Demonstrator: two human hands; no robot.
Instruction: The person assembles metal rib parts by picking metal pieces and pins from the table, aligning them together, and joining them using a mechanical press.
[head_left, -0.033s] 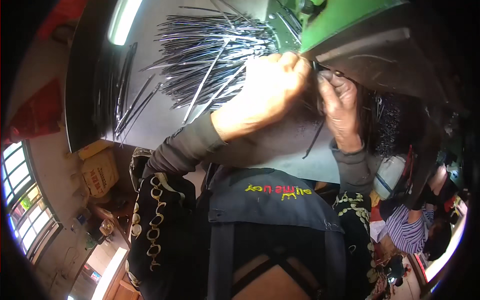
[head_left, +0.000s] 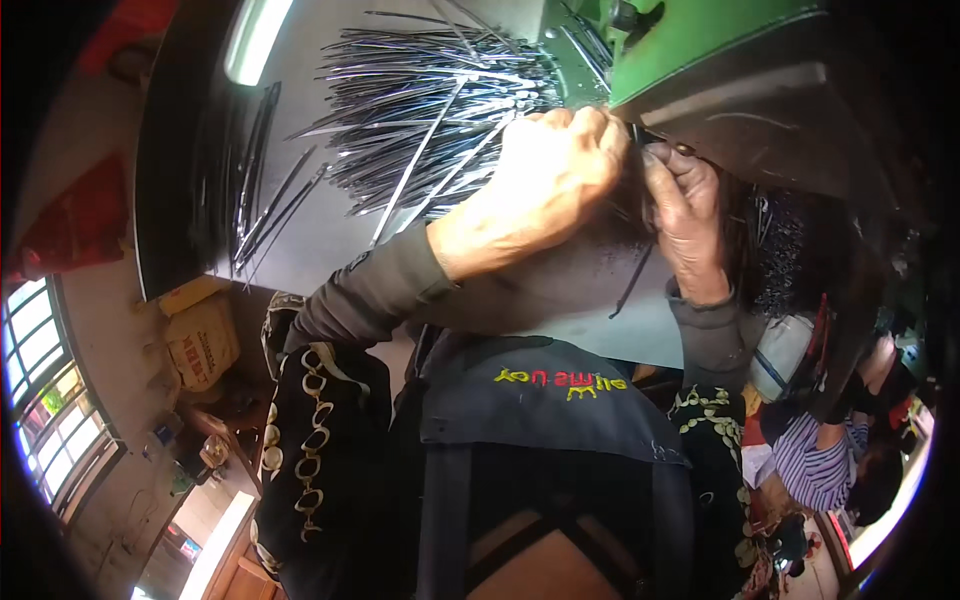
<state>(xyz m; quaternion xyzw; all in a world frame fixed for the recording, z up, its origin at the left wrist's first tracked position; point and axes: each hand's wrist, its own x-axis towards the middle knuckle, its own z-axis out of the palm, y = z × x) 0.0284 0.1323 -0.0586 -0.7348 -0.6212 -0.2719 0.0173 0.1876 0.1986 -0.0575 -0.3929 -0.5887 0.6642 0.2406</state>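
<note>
My left hand [head_left: 565,165] is closed at the lower edge of a green machine [head_left: 700,45], its knuckles up and its fingertips hidden. Close beside it, my right hand [head_left: 687,205] pinches with thumb and bent fingers under the machine's dark lower part [head_left: 740,115]. What either hand grips is too dark and small to make out. A large pile of thin, shiny black strips [head_left: 400,110] fans out beyond and left of my left hand. One loose dark strip [head_left: 630,285] lies on the grey table [head_left: 540,290] between my forearms.
More dark strips [head_left: 255,190] lie toward the table's left side, near a bright reflection [head_left: 257,40]. Small dark pieces [head_left: 780,250] are heaped right of my right hand. A yellowish sack [head_left: 200,350] stands below left. Another person in a striped top [head_left: 815,460] is at lower right.
</note>
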